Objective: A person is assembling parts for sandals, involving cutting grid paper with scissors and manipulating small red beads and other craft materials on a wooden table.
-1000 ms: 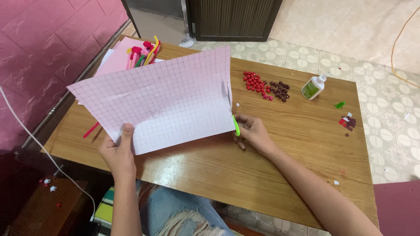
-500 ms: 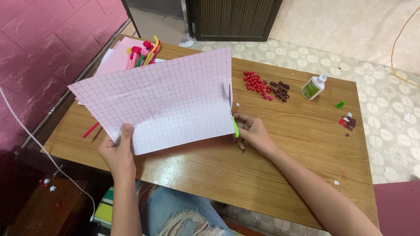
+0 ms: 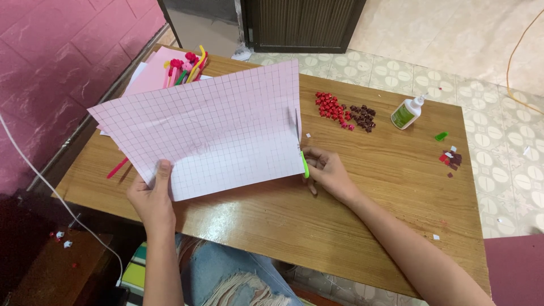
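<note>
Head view looks down on a wooden table where a large pink grid sheet is held up off the surface. The left hand pinches the sheet's near edge, thumb on top and fingers underneath. The right hand is closed around green-handled scissors, whose blades run up along the sheet's right edge, away from the hand.

To cut well, I judge the blades should follow one printed grid line. The left hand should keep the sheet taut and level, since it bows between the two grips. Long, steady closes would probably leave a cleaner edge than short snips.

Beyond the scissors, further from the right hand, lie a heap of small red and dark pieces and a glue bottle. Past the sheet's far corner sit bright sticks on a pink pad.
</note>
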